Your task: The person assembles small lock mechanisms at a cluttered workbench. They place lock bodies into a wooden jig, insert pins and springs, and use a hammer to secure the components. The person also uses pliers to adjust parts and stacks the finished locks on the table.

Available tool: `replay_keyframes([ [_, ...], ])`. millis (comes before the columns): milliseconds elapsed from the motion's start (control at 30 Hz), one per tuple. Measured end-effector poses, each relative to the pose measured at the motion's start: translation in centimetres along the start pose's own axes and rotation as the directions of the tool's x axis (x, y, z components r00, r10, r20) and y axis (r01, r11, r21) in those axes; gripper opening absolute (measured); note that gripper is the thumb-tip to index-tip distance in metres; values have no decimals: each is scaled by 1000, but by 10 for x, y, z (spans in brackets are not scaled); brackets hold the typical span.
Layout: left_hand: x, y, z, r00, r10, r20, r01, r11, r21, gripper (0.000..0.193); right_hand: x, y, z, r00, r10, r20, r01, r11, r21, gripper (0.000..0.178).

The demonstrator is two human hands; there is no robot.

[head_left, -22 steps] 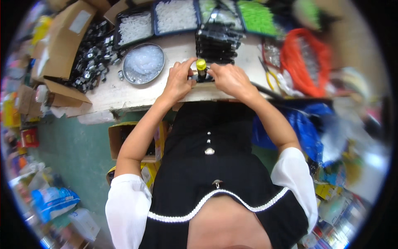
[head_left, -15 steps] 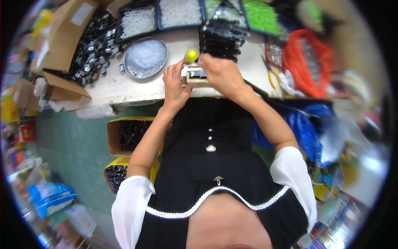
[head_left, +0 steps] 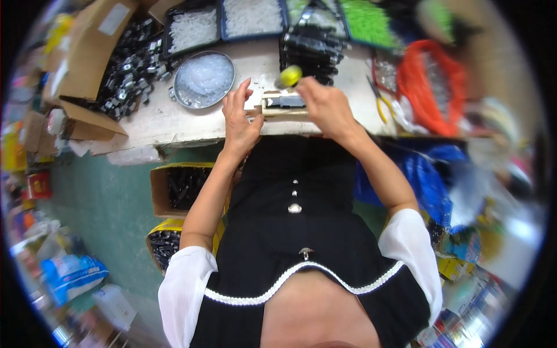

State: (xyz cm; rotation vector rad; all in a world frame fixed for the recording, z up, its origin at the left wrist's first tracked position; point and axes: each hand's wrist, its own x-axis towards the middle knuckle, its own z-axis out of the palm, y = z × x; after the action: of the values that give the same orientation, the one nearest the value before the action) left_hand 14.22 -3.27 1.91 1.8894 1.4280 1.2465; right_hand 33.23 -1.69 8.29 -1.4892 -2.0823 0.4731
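Note:
A pale, block-like fixture (head_left: 285, 111) lies near the table's front edge, with a dark oblong part (head_left: 288, 101) set in it. My left hand (head_left: 239, 119) is at the fixture's left end. Its fingers are spread and hold nothing; the thumb is close to the block, and I cannot tell whether it touches. Fingers curled, my right hand (head_left: 328, 107) grips a tool with a rounded yellow-green head (head_left: 290, 75) over the fixture's far side. Motion blurs the tool, and its grip is hidden in the hand.
A round metal dish (head_left: 204, 80) of translucent pieces stands left. Beyond are a black parts pile (head_left: 130, 72), trays of white pieces (head_left: 253, 17) and green pieces (head_left: 366, 24), and stacked black parts (head_left: 310, 52). Pliers (head_left: 381, 104) and a red bag (head_left: 406, 87) lie right.
My right hand and the yellow-green tool have moved right. The left hand has drawn back a little to the left and its fingers have opened, leaving more of the fixture and dark part showing.

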Motion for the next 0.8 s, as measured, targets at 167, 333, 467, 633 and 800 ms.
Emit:
replay_keyframes([
  [167,5,0,11,987,94,133,-104,992,69,71,5,18,-9,960,212,184,-160,952,-263,29],
  [333,16,-3,19,949,200,243,-230,968,103,52,3,29,-15,934,265,238,-235,961,-147,29],
  [467,23,-12,19,923,267,278,-299,951,82,48,-6,35,-12,954,246,171,-238,969,-67,28],
  [633,30,-13,19,888,311,340,-364,926,103,45,-11,36,-12,982,175,75,-175,984,-19,26],
  [800,31,-6,19,893,330,306,-377,920,107,42,-15,35,-11,996,87,-33,-86,996,39,24],
])
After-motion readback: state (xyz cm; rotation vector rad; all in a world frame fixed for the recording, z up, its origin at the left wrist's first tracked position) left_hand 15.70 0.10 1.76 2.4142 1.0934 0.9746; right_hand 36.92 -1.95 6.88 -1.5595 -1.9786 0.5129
